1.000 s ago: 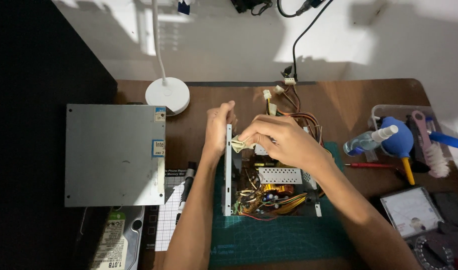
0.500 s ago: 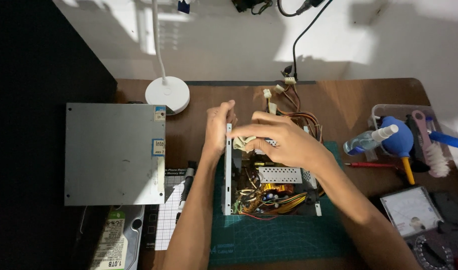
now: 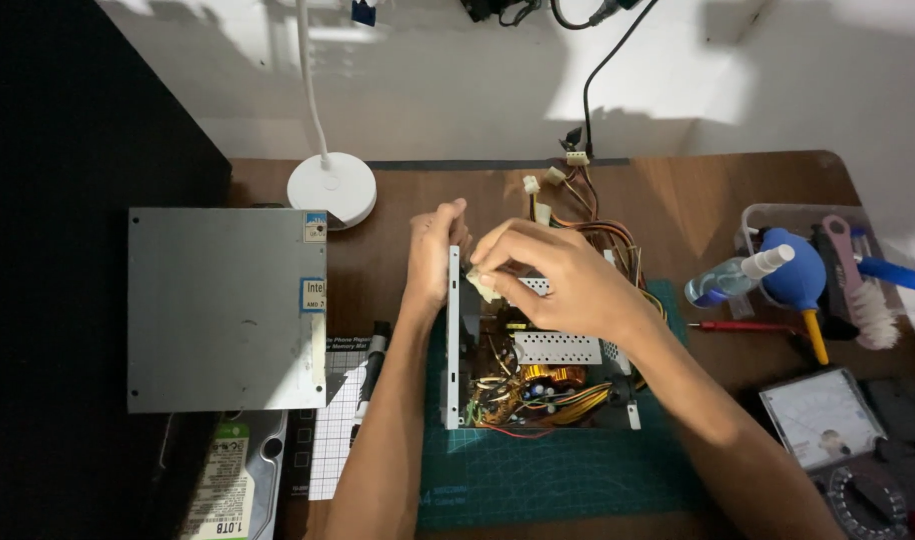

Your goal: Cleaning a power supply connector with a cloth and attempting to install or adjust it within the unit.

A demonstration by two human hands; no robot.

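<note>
You face a brown wooden desk (image 3: 698, 200) set against a white wall (image 3: 458, 90), brightly lit, with a dark panel (image 3: 68, 120) left.

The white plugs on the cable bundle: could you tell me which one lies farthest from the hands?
The white plug at the table's back edge, beside the black cable; the others lie nearer the hands.

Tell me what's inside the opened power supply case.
Inside the power supply case: perforated heatsinks, copper coils, coloured wires. The right hand covers the rear part.

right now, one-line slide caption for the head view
Left hand steadies an opened power supply while right hand presses a pale wad inside.
</note>
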